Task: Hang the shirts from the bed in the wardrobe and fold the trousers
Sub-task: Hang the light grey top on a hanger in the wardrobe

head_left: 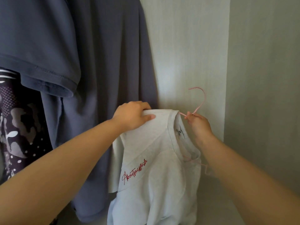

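The pale grey cotton T-shirt with red script lettering [155, 159] sits on a thin pink wire hanger [204, 97], held up inside the wardrobe just right of the hanging dark blue T-shirts [105, 62]. The left hand [133, 116] grips the far shoulder of the shirt, fingers curled over the fabric and thumb pressed along its front. The right hand [198, 124] pinches the hanger's twisted neck just below the hook.

The hook rises straight above the right hand, its open end pointing left toward the blue shirts. The hanger's long axis runs on a slant — high at the left hand, dropping toward the near right, where a pink end pokes out of the sleeve. The rail lies out of view above, so the coming move probably calls for levelling that axis and lifting upward, led by the right hand — the one nearer the hook.
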{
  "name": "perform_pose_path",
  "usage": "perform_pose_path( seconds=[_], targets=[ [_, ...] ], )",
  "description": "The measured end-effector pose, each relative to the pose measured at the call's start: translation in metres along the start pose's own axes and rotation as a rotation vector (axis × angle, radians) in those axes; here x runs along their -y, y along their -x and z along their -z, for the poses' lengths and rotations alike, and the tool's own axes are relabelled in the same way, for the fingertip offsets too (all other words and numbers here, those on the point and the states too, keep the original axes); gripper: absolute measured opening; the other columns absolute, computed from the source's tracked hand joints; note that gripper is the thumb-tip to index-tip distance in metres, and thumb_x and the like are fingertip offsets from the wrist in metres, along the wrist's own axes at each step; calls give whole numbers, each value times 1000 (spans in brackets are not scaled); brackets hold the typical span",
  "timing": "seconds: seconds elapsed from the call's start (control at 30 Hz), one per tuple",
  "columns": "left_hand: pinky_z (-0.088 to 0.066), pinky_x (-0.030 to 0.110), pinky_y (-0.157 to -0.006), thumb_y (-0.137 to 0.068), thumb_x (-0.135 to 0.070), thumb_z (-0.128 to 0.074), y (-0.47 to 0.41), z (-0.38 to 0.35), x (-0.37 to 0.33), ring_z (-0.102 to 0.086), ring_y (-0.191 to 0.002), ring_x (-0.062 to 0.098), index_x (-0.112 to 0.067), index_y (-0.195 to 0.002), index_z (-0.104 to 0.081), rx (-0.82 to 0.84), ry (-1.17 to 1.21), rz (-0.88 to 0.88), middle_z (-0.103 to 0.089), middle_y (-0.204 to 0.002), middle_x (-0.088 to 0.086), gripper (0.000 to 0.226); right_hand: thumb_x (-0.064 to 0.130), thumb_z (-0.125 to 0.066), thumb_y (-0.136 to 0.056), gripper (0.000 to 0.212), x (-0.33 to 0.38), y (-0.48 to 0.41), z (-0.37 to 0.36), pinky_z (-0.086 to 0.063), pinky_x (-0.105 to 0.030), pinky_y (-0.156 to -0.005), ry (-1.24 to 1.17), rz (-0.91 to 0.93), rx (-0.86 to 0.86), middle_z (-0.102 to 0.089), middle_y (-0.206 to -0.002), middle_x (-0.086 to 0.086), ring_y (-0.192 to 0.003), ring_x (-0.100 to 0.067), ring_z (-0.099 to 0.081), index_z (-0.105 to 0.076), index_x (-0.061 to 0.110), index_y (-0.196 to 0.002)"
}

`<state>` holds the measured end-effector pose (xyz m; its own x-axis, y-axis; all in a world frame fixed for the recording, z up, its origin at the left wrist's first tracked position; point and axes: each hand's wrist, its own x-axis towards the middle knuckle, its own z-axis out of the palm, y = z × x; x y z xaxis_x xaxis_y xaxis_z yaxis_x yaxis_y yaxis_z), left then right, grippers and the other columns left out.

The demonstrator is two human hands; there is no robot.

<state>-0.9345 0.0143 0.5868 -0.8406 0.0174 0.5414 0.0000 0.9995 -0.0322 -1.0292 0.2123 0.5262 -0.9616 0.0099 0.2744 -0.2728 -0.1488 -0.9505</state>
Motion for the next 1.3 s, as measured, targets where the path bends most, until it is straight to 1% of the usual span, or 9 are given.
perform_pose_path(
  seconds=[0.2, 0.43, 0.5, 0.57, 0.7, 0.83, 1.0, 1.17, 1.3],
  targets=[
    [-49, 32, -61, -87, -64, -43, 7, -4, 24, -60, -69, 14, -31, -82, -54, -37, 223, 40, -63, -74, -4, 35, 26, -53, -95, 28, 2, -6, 11, -34, -26, -79, 16, -8, -24, -59, -89, -5, -90, -16, -50, -61, 19, -68],
    [-32, 27, -53, -91, -64, -22, -4, 13, 19, -51, -63, 10, -29, -74, -47, -38, -208, -66, -51, -66, -11, 46, 24, -52, -95, 27, 9, -2, 0, -43, -30, -84, 38, 120, 54, -60, -82, -4, -87, -17, -53, -61, 20, -70],
    [-39, 31, -60, -93, -63, -18, -3, 7, 14, -54, -70, 16, -28, -77, -48, 19, -269, -48, -54, -73, -8, 49, 25, -54, -94, 29, 12, 2, -9, -41, -25, -70, 67, 163, 82, -58, -75, -2, -75, -14, -51, -62, 22, -67],
    [-43, 34, -66, -97, -57, -21, -4, -1, 5, -55, -77, 21, -26, -81, -47, 34, -230, -55, -54, -80, -5, 43, 25, -55, -94, 32, 14, 5, -20, -33, -23, -57, 108, 209, 96, -51, -62, 4, -61, -10, -43, -60, 23, -62],
    [-35, 31, -60, -100, -41, -36, -12, -5, -7, -54, -76, 24, -27, -67, -36, -8, -27, -56, -50, -73, -5, 36, 27, -54, -94, 32, 20, 7, -32, -32, -23, -55, 166, 228, 97, -50, -60, 9, -58, -7, -44, -57, 24, -62],
    [-42, 24, -66, -97, -41, -46, -15, -3, -17, -56, -77, 10, -29, -89, -63, 58, 324, -113, -62, -81, -9, 23, 27, -53, -93, 25, 22, 9, -35, -38, -29, -64, 240, 310, 156, -57, -67, 3, -66, -12, -49, -60, 18, -71],
    [-32, 26, -51, -94, -44, -51, -19, -6, -24, -47, -59, 10, -16, -86, -61, 41, 201, -88, -50, -64, -6, 30, 24, -49, -95, 21, 21, 11, -37, -35, -24, -62, 255, 347, 178, -56, -66, 7, -64, -8, -49, -55, 21, -75],
    [-40, 31, -60, -96, -44, -47, -21, -10, -20, -57, -76, 22, -21, -84, -59, -143, 232, 99, -59, -79, 1, 29, 11, -57, -88, 18, -1, 14, -24, -36, -30, -85, 645, 649, -140, -61, -106, -10, -102, -30, -48, -64, 9, -104],
    [-39, 29, -56, -96, -41, -47, -19, -10, -10, -53, -67, 14, -25, -77, -57, -225, 416, 214, -55, -70, -6, 27, 10, -58, -86, 13, -30, 20, -10, -40, -37, -81, 574, 510, -235, -60, -98, -11, -97, -30, -52, -58, 7, -98]
  ],
)
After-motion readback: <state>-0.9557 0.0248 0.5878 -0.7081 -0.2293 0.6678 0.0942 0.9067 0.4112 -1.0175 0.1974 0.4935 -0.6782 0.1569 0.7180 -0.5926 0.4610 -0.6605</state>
